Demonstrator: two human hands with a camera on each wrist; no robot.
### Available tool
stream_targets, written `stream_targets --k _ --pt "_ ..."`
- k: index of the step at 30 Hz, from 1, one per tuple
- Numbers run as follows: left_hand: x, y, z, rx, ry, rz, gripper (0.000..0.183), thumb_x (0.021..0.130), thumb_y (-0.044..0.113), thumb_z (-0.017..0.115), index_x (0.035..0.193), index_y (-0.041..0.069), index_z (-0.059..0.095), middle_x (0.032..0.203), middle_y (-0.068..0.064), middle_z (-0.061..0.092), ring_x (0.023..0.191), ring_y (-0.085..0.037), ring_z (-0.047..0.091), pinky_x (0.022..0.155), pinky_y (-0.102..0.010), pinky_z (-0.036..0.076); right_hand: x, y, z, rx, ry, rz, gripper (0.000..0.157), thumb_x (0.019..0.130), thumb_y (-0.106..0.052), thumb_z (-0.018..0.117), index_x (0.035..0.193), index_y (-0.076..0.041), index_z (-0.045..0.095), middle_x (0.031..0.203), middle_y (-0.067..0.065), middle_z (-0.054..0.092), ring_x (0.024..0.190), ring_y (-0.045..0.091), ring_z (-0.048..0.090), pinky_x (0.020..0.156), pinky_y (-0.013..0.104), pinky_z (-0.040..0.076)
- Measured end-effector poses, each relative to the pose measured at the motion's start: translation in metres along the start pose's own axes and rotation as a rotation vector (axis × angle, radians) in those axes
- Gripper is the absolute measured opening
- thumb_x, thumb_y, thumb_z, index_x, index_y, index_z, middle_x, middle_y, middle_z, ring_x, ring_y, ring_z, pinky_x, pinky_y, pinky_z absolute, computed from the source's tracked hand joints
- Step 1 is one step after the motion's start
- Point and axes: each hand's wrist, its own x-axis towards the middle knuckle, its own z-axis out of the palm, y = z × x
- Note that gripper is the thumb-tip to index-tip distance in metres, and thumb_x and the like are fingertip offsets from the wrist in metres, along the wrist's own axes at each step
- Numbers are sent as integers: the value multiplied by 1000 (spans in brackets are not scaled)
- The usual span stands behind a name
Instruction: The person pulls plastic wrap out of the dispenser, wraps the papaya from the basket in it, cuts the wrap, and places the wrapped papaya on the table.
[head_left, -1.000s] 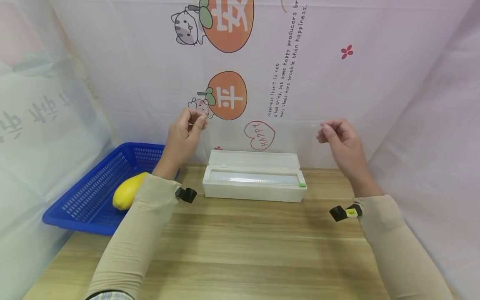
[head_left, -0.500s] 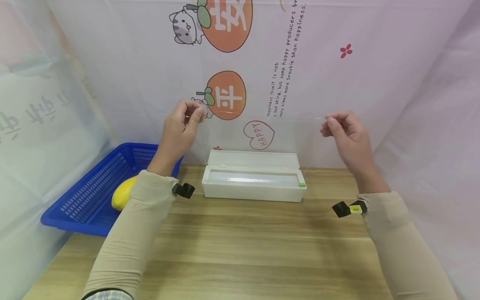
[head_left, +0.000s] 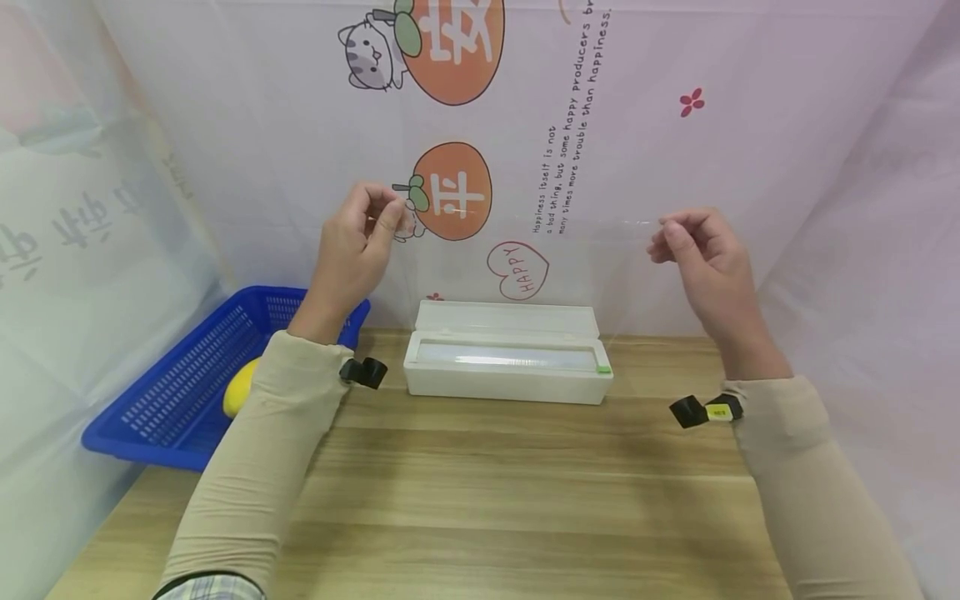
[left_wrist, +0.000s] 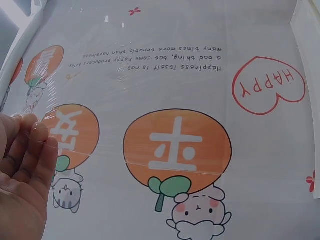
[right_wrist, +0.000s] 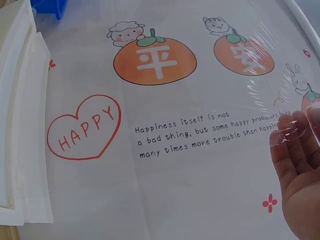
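Note:
A sheet of clear cling film point(right_wrist: 257, 82) spans the space between my two hands, visible mainly through its glare and creases. My left hand point(head_left: 356, 237) pinches one corner between thumb and fingers, and my right hand point(head_left: 708, 262) pinches the other. Both hands are raised in front of the printed backdrop, well apart. Below and between them stands a white cling film dispenser box point(head_left: 510, 387) with its lid point(head_left: 506, 318) tipped back. Inside it lies the film roll point(head_left: 495, 358), and a small green tab point(head_left: 604, 369) sits at its right end.
On the left of the wooden table point(head_left: 510, 500) is a blue plastic basket point(head_left: 176, 400). A yellow fruit point(head_left: 238, 390) lies in it, partly hidden by my left sleeve. White sheeting point(head_left: 855, 275) encloses the table at the back and both sides.
Both hands have risen and moved slightly farther apart, drawing the film up with them. The box and basket have stayed in place, while my left sleeve now covers more of the fruit.

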Motion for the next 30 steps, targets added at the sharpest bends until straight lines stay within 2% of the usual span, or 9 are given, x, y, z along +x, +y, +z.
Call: stream_targets --k 3,9,15,22,28,30 --pt "1 2 -1 11 15 5 20 106 15 51 108 -4 57 95 -10 63 85 -10 57 69 -22 45 1 -2 -1 -3 -3 -10 18 102 -13 57 114 0 63 94 11 61 85 20 63 81 21 53" --pt "4 7 -3 34 19 7 22 106 17 51 110 -5 57 96 -10 62 85 -10 57 70 -22 46 2 -7 -2 -30 5 -27 17 103 -10 56 115 0 63 95 11 61 85 19 63 82 20 53" --pt "2 14 -5 31 7 -22 22 106 17 51 110 -4 56 97 -7 62 87 -10 57 73 -22 48 1 -11 -4 24 -1 -16 19 102 -10 57 116 3 61 95 14 60 84 23 63 78 21 55" --pt "-8 14 -9 -8 -10 118 15 105 7 51 106 -6 57 96 -11 62 81 -14 58 68 -21 53 -7 -11 -9 101 -29 -31 16 102 -3 55 115 4 61 94 15 61 83 20 63 73 21 56" --pt "-19 15 -14 -4 -36 147 13 104 4 51 107 -7 56 97 -11 61 83 -18 61 69 -21 55 -17 -14 -10 137 -58 -65 16 100 4 53 113 7 61 92 15 61 82 20 63 68 21 56" --pt "-22 16 -17 -7 -51 149 12 104 2 51 107 -8 55 97 -12 61 83 -19 61 68 -22 56 -21 -15 -10 160 -73 -75 15 99 6 52 112 12 58 92 16 61 80 20 63 66 21 56"
